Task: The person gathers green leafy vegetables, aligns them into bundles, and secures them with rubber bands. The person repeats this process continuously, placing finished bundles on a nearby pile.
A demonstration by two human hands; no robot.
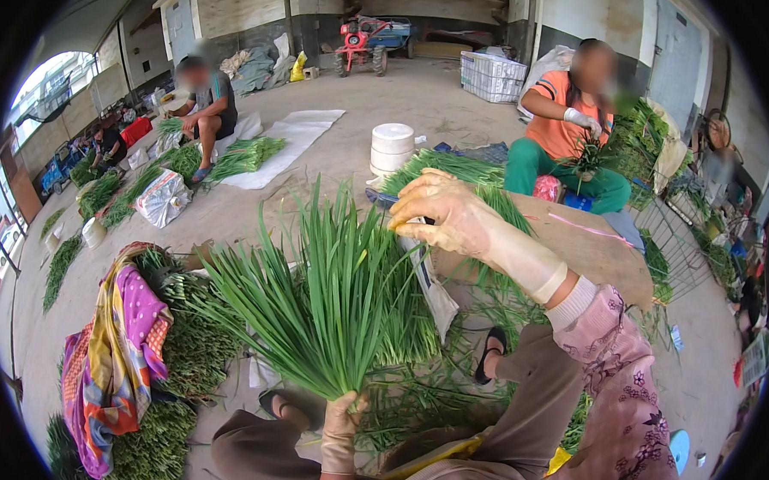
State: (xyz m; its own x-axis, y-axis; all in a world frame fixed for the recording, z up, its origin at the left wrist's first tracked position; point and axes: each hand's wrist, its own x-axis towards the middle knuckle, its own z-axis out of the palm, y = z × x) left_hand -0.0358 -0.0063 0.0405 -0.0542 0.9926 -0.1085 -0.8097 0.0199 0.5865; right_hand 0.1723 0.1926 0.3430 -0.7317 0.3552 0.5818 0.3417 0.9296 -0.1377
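Note:
My left hand [344, 425], in a pale rubber glove, grips the base of a fanned bunch of long green leaves, likely Chinese chives [330, 295]. The leaf tips spread up and away from me. My right hand [440, 213], gloved alike, is raised at the upper right of the bunch, its fingers curled; the thumb and forefinger come close to the leaf tips, and whether they pinch a leaf I cannot tell. Behind the bunch lies a pile of the same greens [412, 331]. Loose leaves [429, 403] are strewn on the floor between my feet.
Stacked greens [194, 328] stand at the left under a patterned cloth [122, 357]. A brown board [589, 262] lies at the right, near a wire basket [674, 246]. A white tub [392, 147] stands ahead. A co-worker in orange [560, 119] sits at the upper right, others at the left.

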